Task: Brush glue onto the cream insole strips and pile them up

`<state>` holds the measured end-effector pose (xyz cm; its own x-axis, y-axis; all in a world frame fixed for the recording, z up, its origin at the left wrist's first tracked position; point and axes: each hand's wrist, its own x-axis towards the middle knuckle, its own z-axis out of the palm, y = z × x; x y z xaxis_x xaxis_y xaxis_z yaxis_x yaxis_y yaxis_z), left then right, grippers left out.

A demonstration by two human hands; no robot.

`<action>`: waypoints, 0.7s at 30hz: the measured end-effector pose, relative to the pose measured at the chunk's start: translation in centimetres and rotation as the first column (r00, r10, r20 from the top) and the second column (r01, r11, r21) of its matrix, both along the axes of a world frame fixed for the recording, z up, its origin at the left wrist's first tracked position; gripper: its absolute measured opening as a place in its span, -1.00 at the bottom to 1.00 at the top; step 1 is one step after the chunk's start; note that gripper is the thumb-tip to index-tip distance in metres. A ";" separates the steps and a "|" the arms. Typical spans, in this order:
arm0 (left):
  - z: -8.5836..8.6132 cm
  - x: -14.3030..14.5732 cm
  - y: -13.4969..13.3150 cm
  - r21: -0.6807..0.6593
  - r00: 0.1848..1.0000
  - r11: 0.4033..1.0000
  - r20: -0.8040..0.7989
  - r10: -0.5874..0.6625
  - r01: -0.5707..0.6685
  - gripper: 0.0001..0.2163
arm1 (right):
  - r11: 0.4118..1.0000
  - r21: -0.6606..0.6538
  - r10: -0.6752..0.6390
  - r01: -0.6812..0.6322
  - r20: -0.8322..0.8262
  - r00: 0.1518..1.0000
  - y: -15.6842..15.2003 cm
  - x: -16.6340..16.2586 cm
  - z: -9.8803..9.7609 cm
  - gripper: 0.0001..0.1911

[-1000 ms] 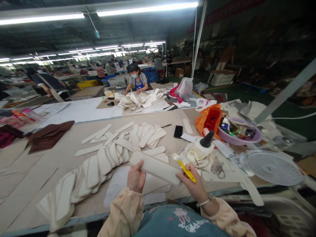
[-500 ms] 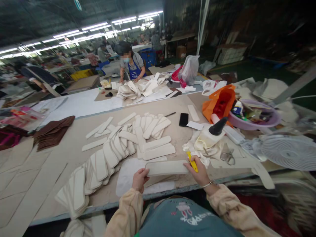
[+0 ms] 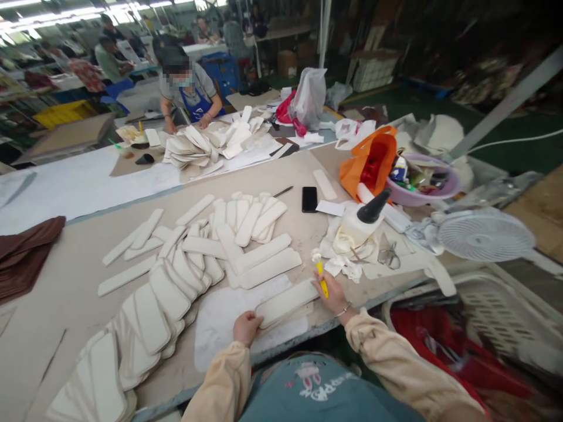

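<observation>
A long white strip with rounded ends lies tilted in front of me, over another pale piece at the table's front edge. My left hand pinches its left end between thumb and fingers. At the right end, my right hand touches the strip while its fingers are wrapped round a yellow-handled brush, white tip pointing up. Beneath the strip is a white sheet. A fanned row of similar white strips spreads to the left, with more strips just beyond.
Right of my hands stand a white container with a black spout, scissors and a white fan. Farther back are a phone, an orange bag and a purple basin. A co-worker handles strips across the table.
My view has shifted, so the table things appear farther left. The held strip has come down toward the white sheet and now slants up to the right. Both hands keep their grips.
</observation>
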<state>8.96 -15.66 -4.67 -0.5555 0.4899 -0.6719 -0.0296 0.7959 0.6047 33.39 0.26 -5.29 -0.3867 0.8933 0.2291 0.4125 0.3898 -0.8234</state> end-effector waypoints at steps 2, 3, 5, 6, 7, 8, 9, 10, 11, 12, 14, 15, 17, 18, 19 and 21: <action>-0.2 -0.3 0.0 -0.022 0.999 0.999 -0.018 -0.050 0.050 -0.84 | 0.999 0.036 0.025 -0.026 0.021 0.999 -0.6 0.0 0.1 -0.92; -0.3 -0.4 -0.1 -0.028 0.997 0.997 -0.022 -0.073 0.073 -0.84 | 0.996 0.067 0.065 -0.067 0.035 0.997 -1.1 -0.1 0.3 -0.94; -0.5 -0.6 -0.1 -0.034 0.993 0.993 -0.023 -0.112 0.111 -0.84 | 0.971 0.137 0.187 -0.196 0.075 0.979 -2.4 -0.6 0.6 -0.90; -0.6 -0.6 -0.1 -0.035 0.991 0.991 -0.023 -0.129 0.128 -0.83 | 0.949 0.164 0.256 -0.270 0.102 0.961 -3.2 -1.0 0.7 -0.87; -0.7 -0.7 -0.1 -0.035 0.989 0.989 -0.021 -0.145 0.144 -0.83 | 0.924 0.180 0.318 -0.338 0.134 0.939 -4.0 -1.6 0.7 -0.85; -0.8 -0.7 -0.1 -0.034 0.987 0.987 -0.021 -0.158 0.157 -0.83 | 0.896 0.184 0.374 -0.403 0.175 0.911 -4.8 -2.2 0.5 -0.84; -0.9 -0.8 -0.1 -0.032 0.986 0.986 -0.023 -0.165 0.164 -0.83 | 0.868 0.186 0.420 -0.460 0.217 0.881 -5.6 -2.9 0.3 -0.84; -1.0 -0.8 -0.1 -0.030 0.986 0.986 -0.026 -0.166 0.165 -0.83 | 0.843 0.177 0.458 -0.507 0.257 0.851 -6.2 -3.5 0.0 -0.82; -1.2 -0.8 -0.1 -0.029 0.986 0.986 -0.032 -0.163 0.162 -0.83 | 0.821 0.163 0.489 -0.546 0.292 0.822 -6.7 -4.0 -0.3 -0.81; -1.3 -0.9 -0.1 -0.031 0.986 0.987 -0.038 -0.160 0.159 -0.83 | 0.804 0.149 0.512 -0.576 0.318 0.798 -7.0 -4.5 -0.6 -0.79; -1.5 -1.0 -0.1 -0.040 0.986 0.987 -0.049 -0.157 0.155 -0.83 | 0.788 0.122 0.536 -0.604 0.347 0.770 -7.3 -4.9 -1.2 -0.76; -1.6 -1.0 -0.2 -0.046 0.986 0.986 -0.051 -0.160 0.158 -0.84 | 0.789 0.115 0.535 -0.604 0.354 0.767 -7.2 -4.9 -1.5 -0.75; -1.7 -1.1 -0.2 -0.054 0.985 0.985 -0.048 -0.167 0.165 -0.84 | 0.801 0.112 0.520 -0.588 0.359 0.776 -6.8 -4.5 -1.9 -0.75; -1.7 -1.2 -0.2 -0.055 0.985 0.985 -0.046 -0.169 0.166 -0.84 | 0.808 0.113 0.509 -0.578 0.359 0.782 -6.5 -4.2 -2.1 -0.75; -1.7 -1.2 -0.2 -0.055 0.985 0.984 -0.043 -0.170 0.167 -0.85 | 0.815 0.114 0.499 -0.568 0.360 0.789 -6.2 -3.9 -2.2 -0.76; -1.7 -1.2 -0.2 -0.058 0.984 0.984 -0.037 -0.172 0.170 -0.85 | 0.834 0.120 0.469 -0.539 0.363 0.805 -5.6 -3.2 -2.4 -0.77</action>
